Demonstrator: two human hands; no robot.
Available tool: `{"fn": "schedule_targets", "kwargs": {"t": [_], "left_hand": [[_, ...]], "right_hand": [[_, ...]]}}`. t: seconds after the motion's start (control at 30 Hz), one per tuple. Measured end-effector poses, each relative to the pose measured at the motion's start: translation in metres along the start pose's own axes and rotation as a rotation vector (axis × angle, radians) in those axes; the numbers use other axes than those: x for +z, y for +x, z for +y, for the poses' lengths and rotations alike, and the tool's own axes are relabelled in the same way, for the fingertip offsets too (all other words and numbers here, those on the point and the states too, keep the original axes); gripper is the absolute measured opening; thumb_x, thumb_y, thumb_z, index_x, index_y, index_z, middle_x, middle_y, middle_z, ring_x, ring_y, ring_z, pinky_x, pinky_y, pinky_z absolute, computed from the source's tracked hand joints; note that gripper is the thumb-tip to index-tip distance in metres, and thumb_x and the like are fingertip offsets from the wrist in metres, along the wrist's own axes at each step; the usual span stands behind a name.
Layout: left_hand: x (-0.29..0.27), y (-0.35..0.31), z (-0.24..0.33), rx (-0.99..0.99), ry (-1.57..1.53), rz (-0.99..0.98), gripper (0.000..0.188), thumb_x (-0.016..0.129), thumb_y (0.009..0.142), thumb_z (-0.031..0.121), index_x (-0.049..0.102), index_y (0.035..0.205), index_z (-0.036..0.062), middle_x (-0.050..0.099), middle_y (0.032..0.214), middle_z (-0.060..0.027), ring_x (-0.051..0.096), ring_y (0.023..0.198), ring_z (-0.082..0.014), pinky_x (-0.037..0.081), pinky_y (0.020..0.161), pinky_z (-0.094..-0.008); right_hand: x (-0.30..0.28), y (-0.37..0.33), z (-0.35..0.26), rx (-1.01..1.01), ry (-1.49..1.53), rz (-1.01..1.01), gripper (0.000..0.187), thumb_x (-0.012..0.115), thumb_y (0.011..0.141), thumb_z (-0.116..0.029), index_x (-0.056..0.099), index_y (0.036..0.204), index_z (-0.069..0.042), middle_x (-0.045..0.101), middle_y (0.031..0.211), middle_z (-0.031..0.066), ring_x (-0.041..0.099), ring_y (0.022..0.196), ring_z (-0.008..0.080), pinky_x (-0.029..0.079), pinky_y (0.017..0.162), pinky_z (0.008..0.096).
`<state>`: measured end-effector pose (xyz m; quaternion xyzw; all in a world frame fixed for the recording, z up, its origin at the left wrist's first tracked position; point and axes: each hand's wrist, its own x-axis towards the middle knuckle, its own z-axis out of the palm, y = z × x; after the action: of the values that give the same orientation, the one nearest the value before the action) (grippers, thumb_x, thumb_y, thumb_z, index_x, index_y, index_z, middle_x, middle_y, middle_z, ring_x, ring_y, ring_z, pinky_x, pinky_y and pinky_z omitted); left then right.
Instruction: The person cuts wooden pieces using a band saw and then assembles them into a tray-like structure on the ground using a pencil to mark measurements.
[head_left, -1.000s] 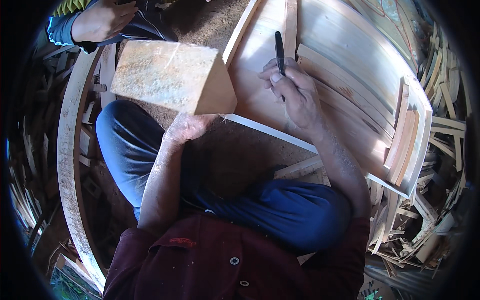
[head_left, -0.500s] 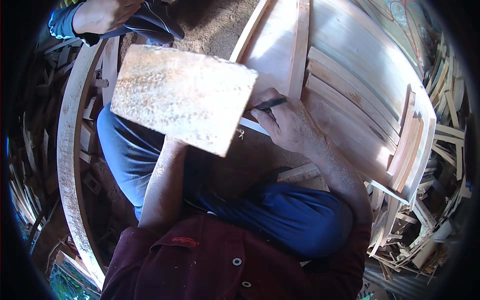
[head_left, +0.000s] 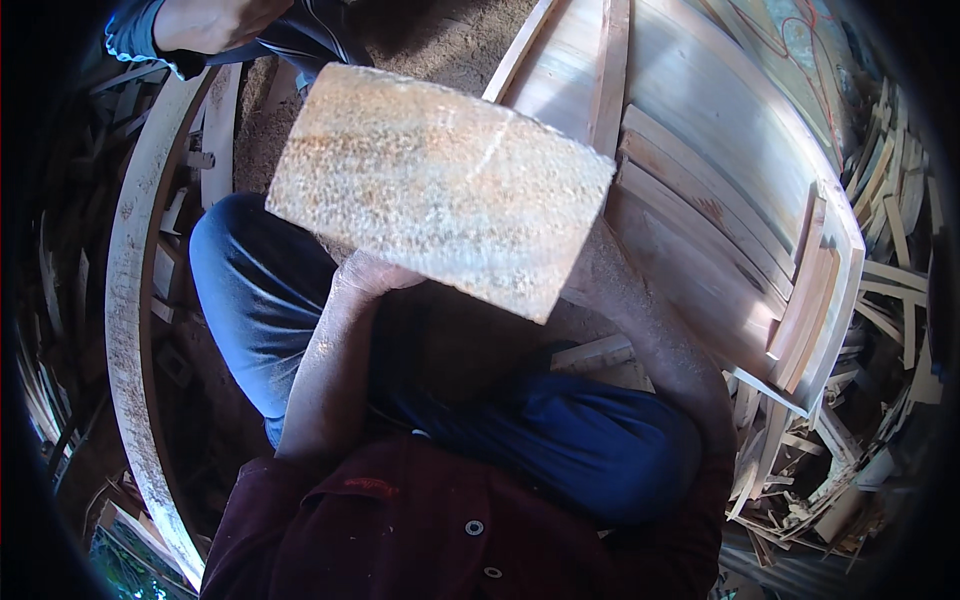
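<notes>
A rough, pale brown wooden board (head_left: 440,190) is raised in front of me, tilted, its broad face toward me. A short light streak marks that face near the upper right. My left hand (head_left: 375,273) grips the board from beneath at its lower edge; the fingers disappear behind it. Behind the board's right end is my right hand (head_left: 592,275), only its wrist side showing. Its fingers are hidden, so whatever they hold cannot be seen.
At the right lies a large pale wooden panel (head_left: 690,60) with battens (head_left: 705,200) on it. A long curved plank (head_left: 130,270) stretches along the left. Scrap wood (head_left: 850,450) is heaped on both sides. Another person's hand (head_left: 215,22) shows at upper left.
The board has moved right and slightly up, and now covers most of my right hand. Earlier that hand showed a short dark pen-like tool at the board's right edge; it is out of sight.
</notes>
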<state>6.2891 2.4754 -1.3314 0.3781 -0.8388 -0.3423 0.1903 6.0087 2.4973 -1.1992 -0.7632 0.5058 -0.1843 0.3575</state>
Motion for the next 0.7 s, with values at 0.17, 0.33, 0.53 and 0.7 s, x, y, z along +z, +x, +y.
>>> {"fn": "schedule_targets", "kwargs": {"t": [0.17,0.33,0.53,0.7], "left_hand": [[-0.01,0.008,0.008,0.008,0.077,0.015,0.052,0.074,0.09,0.027,0.059,0.137,0.0103,0.06,0.137,-0.011,0.057,0.126,-0.0301,0.047,0.106,-0.0487],[-0.017,0.006,0.017,-0.008,0.164,0.035,0.049,0.072,0.09,0.025,0.06,0.135,0.0098,0.061,0.135,-0.0116,0.058,0.124,-0.0308,0.048,0.104,-0.0488],[-0.021,0.0,0.026,-0.012,0.213,0.037,0.045,0.071,0.091,0.023,0.061,0.132,0.0092,0.061,0.132,-0.0123,0.058,0.121,-0.0317,0.049,0.101,-0.0488],[-0.024,-0.002,0.029,-0.011,0.233,0.028,0.042,0.07,0.091,0.021,0.061,0.13,0.0087,0.061,0.13,-0.013,0.059,0.119,-0.0325,0.049,0.099,-0.0489]], "right_hand": [[-0.001,-0.012,-0.004,-0.182,-0.132,0.118,0.022,0.062,0.1,-0.017,0.051,0.104,0.001,0.066,0.082,0.0236,0.071,0.082,0.044,0.058,0.068,0.0506],[-0.001,-0.007,-0.002,-0.028,0.029,0.032,0.022,0.064,0.099,-0.017,0.051,0.107,-0.002,0.066,0.081,0.0214,0.07,0.078,0.0423,0.057,0.065,0.0493],[-0.005,-0.007,-0.005,0.059,0.05,-0.011,0.021,0.066,0.097,-0.013,0.051,0.107,-0.004,0.066,0.08,0.0189,0.07,0.077,0.0414,0.057,0.065,0.0488],[-0.004,-0.007,0.001,-0.024,0.058,0.086,0.021,0.066,0.096,-0.011,0.051,0.108,-0.002,0.064,0.084,0.0177,0.07,0.078,0.0399,0.056,0.067,0.0487]]}}
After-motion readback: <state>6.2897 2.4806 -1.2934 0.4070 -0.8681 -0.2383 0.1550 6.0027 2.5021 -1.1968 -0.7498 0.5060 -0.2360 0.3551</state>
